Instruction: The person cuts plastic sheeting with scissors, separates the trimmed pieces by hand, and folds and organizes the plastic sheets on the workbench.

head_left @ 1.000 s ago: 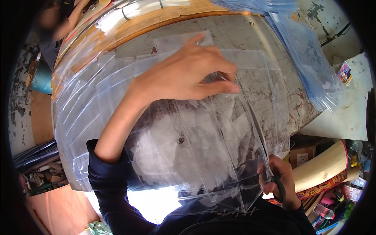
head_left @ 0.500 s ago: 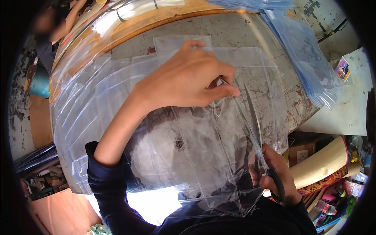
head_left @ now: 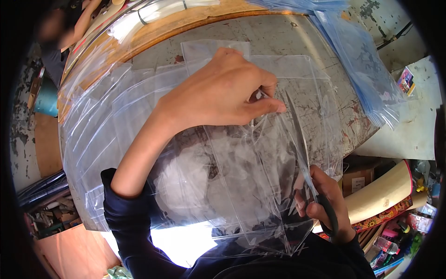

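My left hand (head_left: 232, 90) reaches across the middle of the table, its thumb and fingers pinched on a clear plastic sheet (head_left: 223, 172). The sheet hangs in folds from the pinch toward my body. On the right, my right hand (head_left: 327, 197) is wrapped round the black handles of a pair of scissors (head_left: 302, 153). The long metal blades point up and away, with their tips close to my left thumb. The blades look nearly together beside the sheet's edge; whether plastic lies between them I cannot tell.
More clear plastic pieces (head_left: 97, 125) overlap across the worn table (head_left: 274, 35). A bluish stack of plastic (head_left: 357, 65) hangs over the right edge. A cream roll (head_left: 385, 190) and cluttered goods stand low at right. Another person's arm (head_left: 88, 18) shows at upper left.
My right hand and the scissors have shifted slightly up and left, the blade tips coming nearer my left thumb. My left hand keeps its pinch almost in place.
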Available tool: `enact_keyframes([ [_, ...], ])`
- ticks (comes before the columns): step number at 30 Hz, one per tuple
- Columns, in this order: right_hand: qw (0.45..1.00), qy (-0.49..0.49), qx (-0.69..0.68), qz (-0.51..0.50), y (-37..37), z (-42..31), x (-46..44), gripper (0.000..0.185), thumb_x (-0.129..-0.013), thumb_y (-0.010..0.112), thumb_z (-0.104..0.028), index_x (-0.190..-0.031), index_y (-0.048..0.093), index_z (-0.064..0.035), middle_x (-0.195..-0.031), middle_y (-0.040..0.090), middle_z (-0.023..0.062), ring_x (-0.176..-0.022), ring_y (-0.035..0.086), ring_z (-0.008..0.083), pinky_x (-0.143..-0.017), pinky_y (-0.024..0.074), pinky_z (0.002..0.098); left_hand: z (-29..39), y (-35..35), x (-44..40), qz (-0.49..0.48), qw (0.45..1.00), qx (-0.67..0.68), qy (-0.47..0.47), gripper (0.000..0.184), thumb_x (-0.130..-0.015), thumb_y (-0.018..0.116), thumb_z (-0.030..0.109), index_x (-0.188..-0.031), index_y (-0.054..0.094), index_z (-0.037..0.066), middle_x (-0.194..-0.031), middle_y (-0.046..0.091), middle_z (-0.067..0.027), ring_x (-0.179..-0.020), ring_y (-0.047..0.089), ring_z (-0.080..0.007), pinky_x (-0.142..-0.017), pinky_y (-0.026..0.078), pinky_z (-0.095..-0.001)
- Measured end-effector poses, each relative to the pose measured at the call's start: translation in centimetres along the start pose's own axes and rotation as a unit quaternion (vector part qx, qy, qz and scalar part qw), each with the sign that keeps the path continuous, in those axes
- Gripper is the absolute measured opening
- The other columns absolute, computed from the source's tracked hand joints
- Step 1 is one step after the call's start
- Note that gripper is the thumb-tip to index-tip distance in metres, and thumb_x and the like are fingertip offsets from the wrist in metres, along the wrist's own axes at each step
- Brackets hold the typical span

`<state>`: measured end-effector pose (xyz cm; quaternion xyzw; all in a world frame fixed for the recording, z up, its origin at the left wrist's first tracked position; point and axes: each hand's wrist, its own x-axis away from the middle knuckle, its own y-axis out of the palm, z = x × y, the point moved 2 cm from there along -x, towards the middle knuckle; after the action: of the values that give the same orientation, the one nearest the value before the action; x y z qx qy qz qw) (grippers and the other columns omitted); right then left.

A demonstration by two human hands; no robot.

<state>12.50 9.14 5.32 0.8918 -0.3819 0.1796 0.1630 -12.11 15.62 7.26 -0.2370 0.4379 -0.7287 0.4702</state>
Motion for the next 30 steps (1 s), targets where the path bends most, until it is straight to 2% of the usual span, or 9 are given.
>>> enact_keyframes([
  [5, 0.999, -0.002, -0.033, -0.003, 0.0, 0.3, -0.1, 0.049, -0.075, 0.075, -0.032, -0.101, 0.047, -0.0016, -0.080, 0.048, -0.0001, -0.073, 0.044, 0.0061, -0.066, 0.0343, 0.0210, -0.2, -0.1, -0.1, -0.013, 1.000, -0.007, -0.019, 0.024, -0.081, 0.068, 0.030, -0.071, 0.059, 0.010, -0.061, 0.055, -0.0008, -0.065, 0.056, -0.0173, -0.102, 0.029, -0.0456],
  [8, 0.999, -0.003, -0.031, 0.008, -0.2, 0.6, 0.1, 0.050, -0.074, 0.076, -0.032, -0.101, 0.047, -0.0017, -0.080, 0.048, 0.0002, -0.072, 0.043, 0.0065, -0.065, 0.0347, 0.0216, -0.5, 0.1, 0.0, -0.014, 1.000, -0.002, 0.000, 0.022, -0.081, 0.068, 0.029, -0.075, 0.060, 0.010, -0.068, 0.059, -0.0006, -0.081, 0.059, -0.0202, -0.101, 0.030, -0.0464],
  [10, 0.998, 0.004, -0.054, -0.009, 0.0, 0.3, 0.0, 0.052, -0.073, 0.077, -0.033, -0.101, 0.046, -0.0017, -0.081, 0.048, 0.0005, -0.071, 0.043, 0.0069, -0.065, 0.0347, 0.0219, -0.9, 0.2, 0.2, 0.124, 0.986, -0.061, 0.095, 0.021, -0.080, 0.069, 0.030, -0.080, 0.060, 0.012, -0.083, 0.061, -0.0005, -0.106, 0.054, -0.0249, -0.104, 0.024, -0.0551],
  [11, 0.998, 0.004, -0.055, -0.010, -0.1, 0.4, 0.0, 0.052, -0.073, 0.077, -0.033, -0.101, 0.046, -0.0017, -0.081, 0.048, 0.0005, -0.071, 0.043, 0.0069, -0.065, 0.0347, 0.0219, -1.1, 0.1, 0.4, 0.124, 0.986, -0.062, 0.095, 0.021, -0.080, 0.069, 0.030, -0.080, 0.060, 0.012, -0.083, 0.061, -0.0005, -0.106, 0.054, -0.0249, -0.104, 0.024, -0.0551],
  [13, 0.997, -0.001, -0.070, -0.016, 0.0, 0.5, 0.0, 0.053, -0.073, 0.078, -0.034, -0.100, 0.046, -0.0017, -0.081, 0.048, 0.0007, -0.070, 0.044, 0.0072, -0.065, 0.0348, 0.0218, -1.5, -0.2, 0.6, 0.148, 0.978, -0.121, 0.086, 0.022, -0.079, 0.069, 0.031, -0.081, 0.057, 0.012, -0.094, 0.058, 0.0000, -0.121, 0.044, -0.0285, -0.104, 0.013, -0.0655],
  [16, 0.998, -0.007, -0.069, -0.011, 0.1, 0.7, -0.1, 0.056, -0.071, 0.078, -0.036, -0.100, 0.046, -0.0016, -0.081, 0.048, 0.0007, -0.070, 0.044, 0.0074, -0.064, 0.0349, 0.0218, -2.0, -0.5, 0.3, 0.113, 0.982, -0.107, 0.111, 0.023, -0.079, 0.069, 0.031, -0.079, 0.055, 0.012, -0.093, 0.056, 0.0009, -0.123, 0.043, -0.0280, -0.102, 0.006, -0.0710],
  [23, 0.999, 0.004, -0.053, -0.009, 0.2, 0.2, -0.1, 0.060, -0.069, 0.079, -0.041, -0.100, 0.046, -0.0022, -0.082, 0.049, 0.0004, -0.069, 0.045, 0.0080, -0.063, 0.0355, 0.0221, -1.5, -0.9, 0.2, 0.076, 0.991, -0.072, 0.087, 0.025, -0.078, 0.070, 0.029, -0.078, 0.052, 0.012, -0.083, 0.051, 0.0029, -0.103, 0.051, -0.0210, -0.101, 0.015, -0.0668],
  [25, 0.999, -0.006, -0.048, 0.007, 0.3, 0.0, -0.3, 0.060, -0.068, 0.079, -0.042, -0.099, 0.046, -0.0029, -0.082, 0.049, 0.0005, -0.069, 0.045, 0.0078, -0.063, 0.0352, 0.0216, -1.6, -0.8, 0.2, 0.083, 0.990, -0.060, 0.099, 0.026, -0.077, 0.070, 0.028, -0.078, 0.051, 0.012, -0.080, 0.050, 0.0028, -0.090, 0.049, -0.0189, -0.097, 0.024, -0.0566],
  [30, 0.999, -0.015, -0.026, 0.010, 0.3, -0.2, -0.3, 0.060, -0.067, 0.079, -0.043, -0.099, 0.047, -0.0034, -0.079, 0.049, 0.0000, -0.067, 0.045, 0.0073, -0.061, 0.0348, 0.0207, -1.3, -0.9, 0.2, 0.096, 0.986, -0.049, 0.126, 0.025, -0.078, 0.070, 0.027, -0.078, 0.051, 0.011, -0.078, 0.047, 0.0014, -0.087, 0.048, -0.0191, -0.091, 0.028, -0.0459],
])
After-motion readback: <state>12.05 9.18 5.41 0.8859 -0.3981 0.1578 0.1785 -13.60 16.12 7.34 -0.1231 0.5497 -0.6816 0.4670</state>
